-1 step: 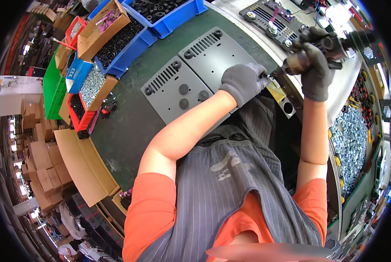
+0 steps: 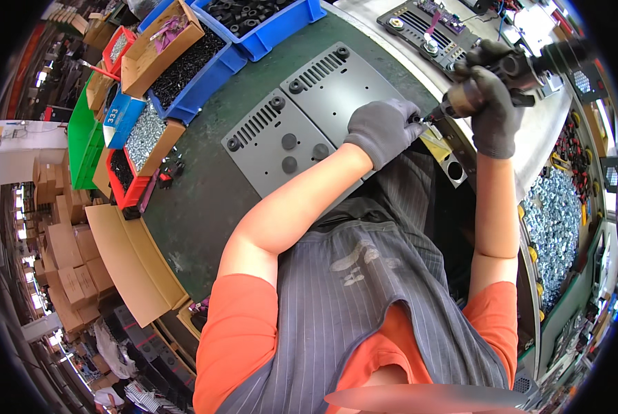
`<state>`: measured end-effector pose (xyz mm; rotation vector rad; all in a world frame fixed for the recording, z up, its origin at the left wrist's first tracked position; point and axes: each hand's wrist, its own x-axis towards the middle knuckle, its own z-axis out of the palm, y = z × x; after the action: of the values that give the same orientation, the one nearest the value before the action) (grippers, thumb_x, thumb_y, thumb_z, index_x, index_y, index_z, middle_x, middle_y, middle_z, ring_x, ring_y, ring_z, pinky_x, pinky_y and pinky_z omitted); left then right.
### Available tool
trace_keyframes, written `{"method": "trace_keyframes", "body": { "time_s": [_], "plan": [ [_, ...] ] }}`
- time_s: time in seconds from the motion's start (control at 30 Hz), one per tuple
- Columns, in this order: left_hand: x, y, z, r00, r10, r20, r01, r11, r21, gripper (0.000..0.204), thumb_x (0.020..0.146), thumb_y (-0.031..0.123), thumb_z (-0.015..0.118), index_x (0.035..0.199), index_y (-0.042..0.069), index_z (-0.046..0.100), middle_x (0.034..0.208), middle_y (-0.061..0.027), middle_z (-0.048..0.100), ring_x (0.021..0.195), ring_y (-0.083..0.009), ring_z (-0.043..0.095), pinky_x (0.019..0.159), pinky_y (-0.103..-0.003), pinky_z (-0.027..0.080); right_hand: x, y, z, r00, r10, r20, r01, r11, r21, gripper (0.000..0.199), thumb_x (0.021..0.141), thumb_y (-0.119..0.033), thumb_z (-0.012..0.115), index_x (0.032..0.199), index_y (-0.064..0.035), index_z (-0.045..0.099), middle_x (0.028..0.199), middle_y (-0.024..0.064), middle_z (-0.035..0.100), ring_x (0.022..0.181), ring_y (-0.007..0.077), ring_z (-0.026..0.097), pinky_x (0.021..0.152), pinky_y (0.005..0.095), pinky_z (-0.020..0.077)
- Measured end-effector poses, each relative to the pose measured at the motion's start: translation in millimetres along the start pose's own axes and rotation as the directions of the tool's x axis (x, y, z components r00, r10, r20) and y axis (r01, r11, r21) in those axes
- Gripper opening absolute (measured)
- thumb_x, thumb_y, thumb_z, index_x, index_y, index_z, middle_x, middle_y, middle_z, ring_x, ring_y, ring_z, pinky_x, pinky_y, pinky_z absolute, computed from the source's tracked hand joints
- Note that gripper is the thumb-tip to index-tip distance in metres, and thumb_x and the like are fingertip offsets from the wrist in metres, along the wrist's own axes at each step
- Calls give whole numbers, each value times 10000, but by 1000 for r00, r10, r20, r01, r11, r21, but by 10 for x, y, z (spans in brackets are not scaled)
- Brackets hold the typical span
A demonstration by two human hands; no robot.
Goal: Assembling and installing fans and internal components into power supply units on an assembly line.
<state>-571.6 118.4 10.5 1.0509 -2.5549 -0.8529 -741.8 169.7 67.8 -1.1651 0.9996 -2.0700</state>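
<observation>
My right hand (image 2: 494, 114), in a dark glove, is wrapped round a power screwdriver (image 2: 464, 99) whose bit points left. At the bit's tip, my gloved left hand (image 2: 383, 127) pinches with thumb and fingers. A small dark piece seems to sit there, too small to name. Below and left of that hand lie two grey metal panels (image 2: 336, 93) with slots, holes and round black feet (image 2: 296, 86) at their corners. Loose black discs (image 2: 289, 165) rest on the nearer-left panel. My left forearm covers part of its lower edge.
Blue bins (image 2: 261, 41) of black parts stand at the back left, beside a cardboard box of silver screws (image 2: 147, 131) and a red bin (image 2: 126, 179). A slotted panel with a circuit board (image 2: 430, 27) lies at the back right. Silver hardware (image 2: 552, 228) fills a tray at right.
The right hand and screwdriver have shifted very slightly to the left. The left hand keeps its pinch at the bit's tip, and the panels lie as before.
</observation>
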Motion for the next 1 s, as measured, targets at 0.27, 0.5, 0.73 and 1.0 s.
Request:
{"method": "trace_keyframes", "body": {
  "time_s": [0.27, 0.5, 0.73, 1.0],
  "plan": [
    [30, -47, -11, 999, 10, 33, -10, 1000, 1, 368, 889, 456, 631, 1068, 147, 720, 971, -112, 706, 934, -316, 665, 812, -432, 515, 61, 7, 120, 989, 101, 111, -89, 990, -114, 444, 797, -43, 592, 1235, 15, 558, 1032, 136, 621, 887, 244, 647, 808, 379, 538],
    [23, -24, -28, 999, -3, 43, 2, 1000, 12, 389, 888, 481, 625, 1046, 137, 714, 950, -113, 705, 919, -324, 661, 805, -444, 512, 31, 164, 116, 983, 110, 147, -117, 992, 40, 356, 804, -11, 613, 1154, 30, 564, 931, 117, 624, 833, 217, 659, 766, 342, 547],
    [44, -189, -193, 989, -138, 47, 142, 829, -540, 335, 923, 248, 588, 1168, 20, 612, 932, -133, 652, 800, -221, 646, 689, -343, 525, 38, 220, 110, 974, 157, 165, -160, 987, 6, 341, 803, -17, 620, 1137, 36, 575, 880, 121, 625, 773, 207, 646, 711, 332, 537],
    [-551, -540, -712, 947, -252, 200, 142, -230, -963, 305, 1018, 117, 444, 1280, -25, 508, 958, -57, 561, 645, -43, 439, 457, -155, 360, 92, 167, 203, 956, 208, 208, -187, 976, -113, 379, 787, -42, 626, 1156, 20, 573, 922, 125, 624, 795, 220, 632, 723, 342, 533]
  ]
}}
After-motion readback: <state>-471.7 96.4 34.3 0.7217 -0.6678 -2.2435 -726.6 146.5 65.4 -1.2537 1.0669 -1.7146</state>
